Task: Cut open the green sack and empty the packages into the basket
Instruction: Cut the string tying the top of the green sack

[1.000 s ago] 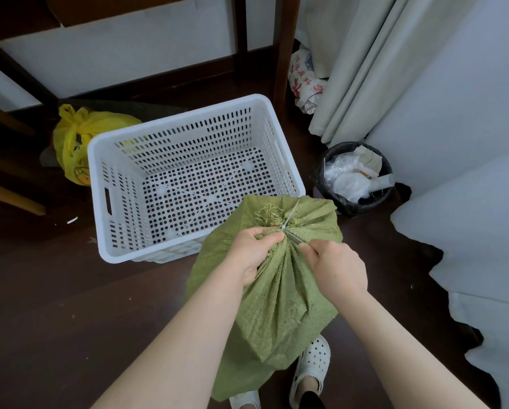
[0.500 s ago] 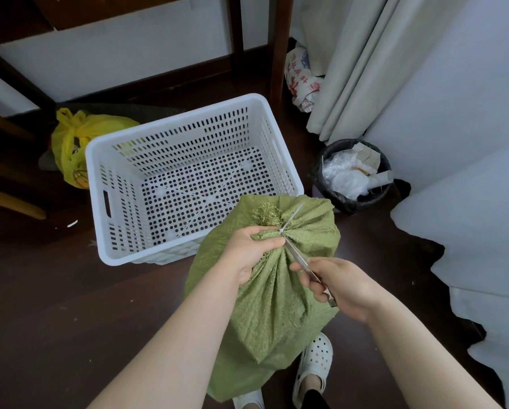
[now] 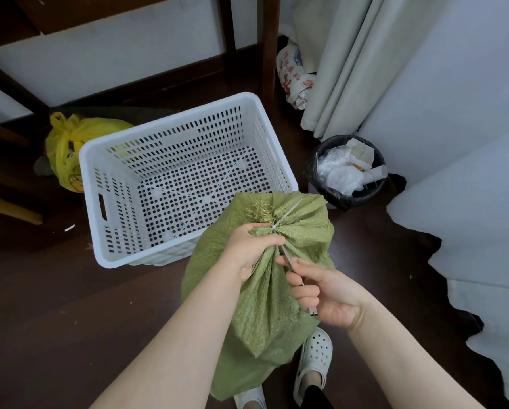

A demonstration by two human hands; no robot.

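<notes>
A green woven sack (image 3: 265, 305) stands on the floor in front of me, its neck bunched and tied with a white zip tie (image 3: 285, 215). My left hand (image 3: 251, 249) grips the gathered neck just below the tie. My right hand (image 3: 325, 293) holds a thin metal blade tool (image 3: 288, 259), its tip at the neck beside my left thumb. The white perforated basket (image 3: 105, 160) sits just behind the sack with nothing in it. The sack's contents are hidden.
A black bin (image 3: 347, 172) of white rubbish stands to the right of the basket. A yellow plastic bag (image 3: 70, 146) lies behind the basket's left corner. Dark wooden legs (image 3: 269, 45), a curtain (image 3: 344, 63) and white sheeting (image 3: 468, 231) close in the back and right. My white shoes (image 3: 313, 360) are under the sack.
My right hand drew back from the tie toward me, then moved the blade's tip up to the sack's neck again. My left hand kept its grip on the neck.
</notes>
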